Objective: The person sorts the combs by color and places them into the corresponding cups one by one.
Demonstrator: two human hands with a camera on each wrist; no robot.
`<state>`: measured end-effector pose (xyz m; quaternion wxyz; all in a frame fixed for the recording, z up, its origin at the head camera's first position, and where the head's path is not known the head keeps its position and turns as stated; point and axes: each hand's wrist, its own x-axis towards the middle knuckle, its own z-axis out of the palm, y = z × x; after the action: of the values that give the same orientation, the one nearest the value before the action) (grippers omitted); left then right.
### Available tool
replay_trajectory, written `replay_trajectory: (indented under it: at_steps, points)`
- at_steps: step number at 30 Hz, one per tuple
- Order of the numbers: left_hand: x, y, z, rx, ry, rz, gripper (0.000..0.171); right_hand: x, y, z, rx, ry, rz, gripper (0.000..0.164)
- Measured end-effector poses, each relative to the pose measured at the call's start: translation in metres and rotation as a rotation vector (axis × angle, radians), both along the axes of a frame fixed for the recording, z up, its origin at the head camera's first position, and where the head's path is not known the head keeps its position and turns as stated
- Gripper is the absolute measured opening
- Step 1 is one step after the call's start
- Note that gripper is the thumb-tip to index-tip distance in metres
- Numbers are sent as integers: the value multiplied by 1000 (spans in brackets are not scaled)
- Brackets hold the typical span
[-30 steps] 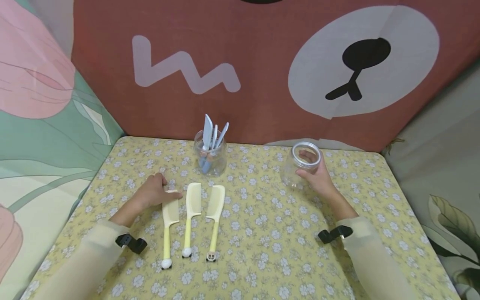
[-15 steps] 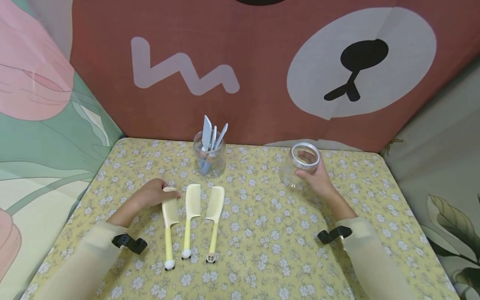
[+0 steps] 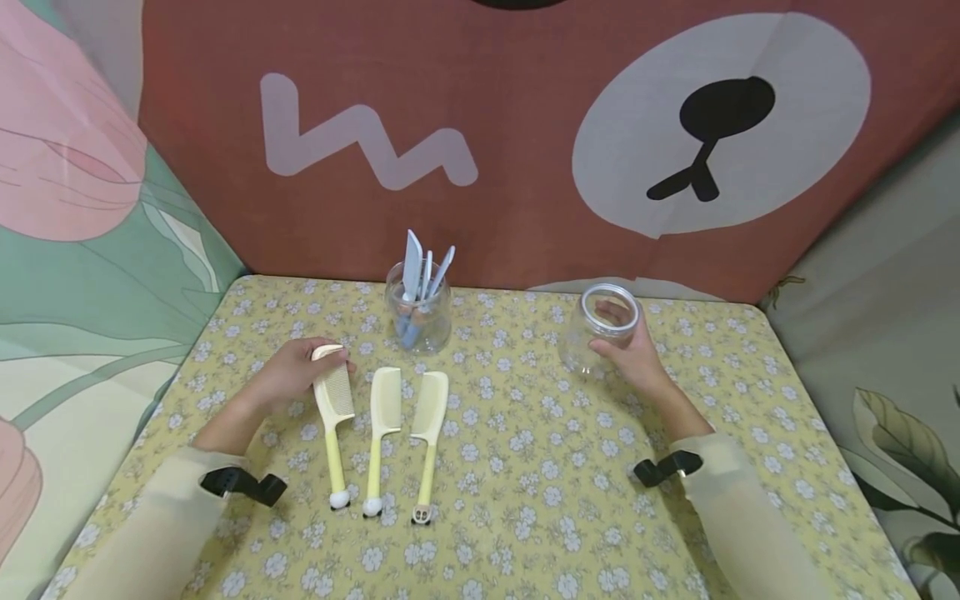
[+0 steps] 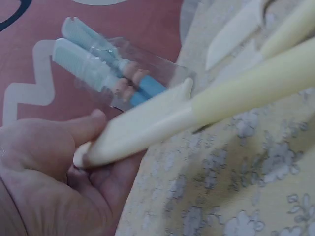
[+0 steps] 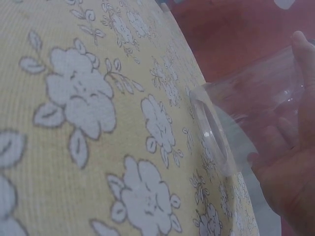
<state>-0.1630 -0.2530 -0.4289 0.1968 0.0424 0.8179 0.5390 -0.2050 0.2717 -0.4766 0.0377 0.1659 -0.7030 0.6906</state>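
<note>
My left hand (image 3: 300,368) pinches the top of a pale yellow comb (image 3: 333,393) between thumb and fingers, its long handle slanting down toward me. In the left wrist view the thumb lies across the head end of this comb (image 4: 147,125). Two more yellow combs, a middle one (image 3: 386,400) and a right one (image 3: 431,408), lie side by side on the table just right of it. My right hand (image 3: 633,354) grips an open clear jar (image 3: 577,350) with a silvery rim, its fingers showing through the wall. The right wrist view shows the jar (image 5: 256,83) lying sideways across the picture.
A second clear jar (image 3: 437,333) stands behind the combs, holding several blue combs (image 3: 413,265). Yellow flowered cloth (image 3: 510,500) covers the table. A reddish-brown printed backdrop (image 3: 525,217) rises at the far edge, with printed fabric on both sides.
My left hand has taken hold of the leftmost yellow comb, lifting its head end and shifting it away from me and slightly left. The right hand and its jar stay put.
</note>
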Motion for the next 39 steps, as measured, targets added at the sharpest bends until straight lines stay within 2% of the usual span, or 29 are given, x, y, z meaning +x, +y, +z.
replay_trajectory:
  at_steps: [3,6,13,21,26,30,39]
  points:
    - [0,0,8,29,17,-18,51,0,0,0,-3,2,1,85]
    - [1,3,21,35,73,-36,49,0,0,0,1,8,-5,85]
    - [6,16,60,19,287,-85,37,0,0,-1,24,18,-15,84]
    - [9,46,101,-22,507,-124,23,1,0,-1,28,6,-25,85]
    - [3,71,124,-45,609,-162,17,2,0,-1,31,8,-25,84]
    - [-4,91,140,3,649,-198,15,2,0,0,23,1,-17,84]
    - [-25,146,180,159,634,-252,16,1,-1,3,12,-22,-14,86]
